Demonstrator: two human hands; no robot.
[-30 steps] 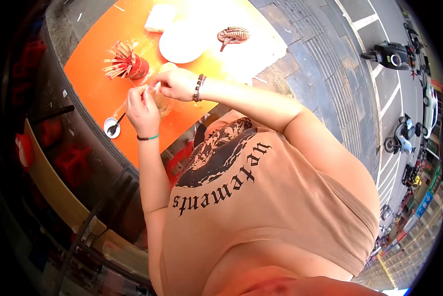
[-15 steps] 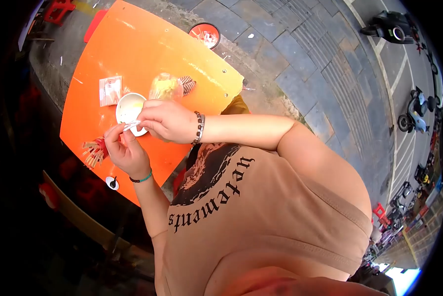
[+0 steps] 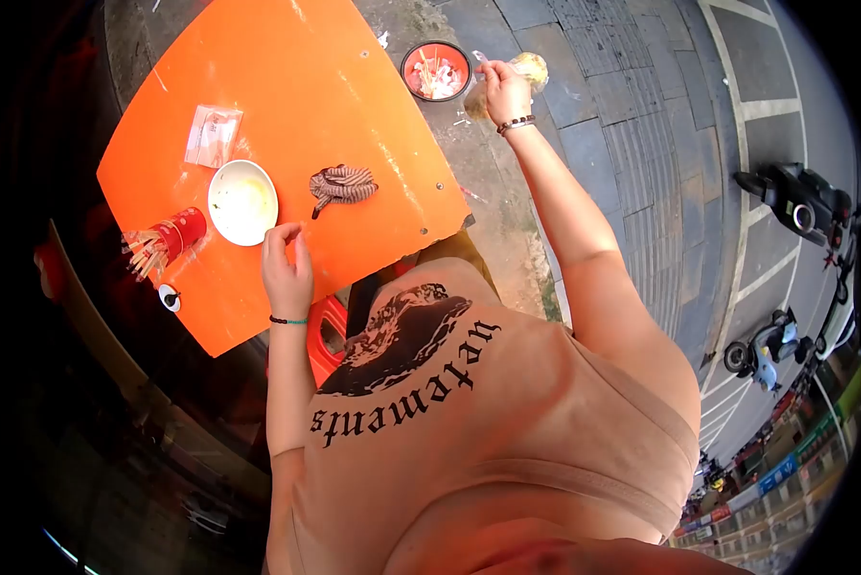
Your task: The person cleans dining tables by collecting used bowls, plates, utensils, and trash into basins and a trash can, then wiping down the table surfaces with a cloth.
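Observation:
My right hand [image 3: 507, 94] reaches out past the table edge at the upper right, closed on a clear plastic bag [image 3: 529, 69] with something yellowish in it. Close beside it on the ground stands a round bin [image 3: 414, 72] with a red inside, holding sticks and white scraps. Over the table, my left hand [image 3: 287, 273] is by the lower rim of a white bowl [image 3: 221, 222], thumb and fingers apart with nothing seen between them. Leftover bits lie in the bowl; whether my fingertips touch its rim I cannot tell.
On the orange table [image 3: 287, 105] lie a striped cloth bundle [image 3: 344, 184] and a clear packet [image 3: 213, 136]. A red holder [image 3: 183, 230] full of chopsticks and a small white dish [image 3: 169, 298] are at the left. A red stool [image 3: 327, 331] is below the table; scooters [image 3: 799, 206] stand on the street.
My right hand has swung from the bowl to beside the bin, with the plastic bag that lay on the table. My hands no longer meet over the bowl, and the white piece between them is gone.

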